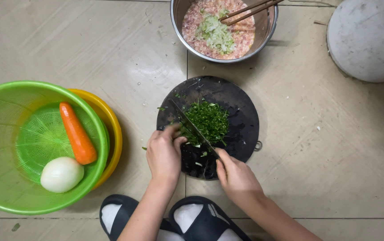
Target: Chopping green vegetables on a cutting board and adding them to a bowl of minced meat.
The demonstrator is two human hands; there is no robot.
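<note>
A round dark cutting board [241, 114] lies on the tiled floor with a pile of chopped green herbs [207, 120] on it. My right hand [236, 176] grips the handle of a knife [192, 127], whose blade runs diagonally up and left across the herbs. My left hand [164, 151] rests at the board's left edge, fingertips touching the herbs beside the blade. A steel bowl [268, 27] of pink minced meat topped with chopped greens stands beyond the board, with chopsticks [250, 10] resting in it.
A green colander [4, 134] nested in a yellow basin [114, 129] stands at the left, holding a carrot [77, 133] and a peeled onion [61, 174]. A grey round object [368, 38] sits at the top right. My dark slippers [192, 218] are at the bottom.
</note>
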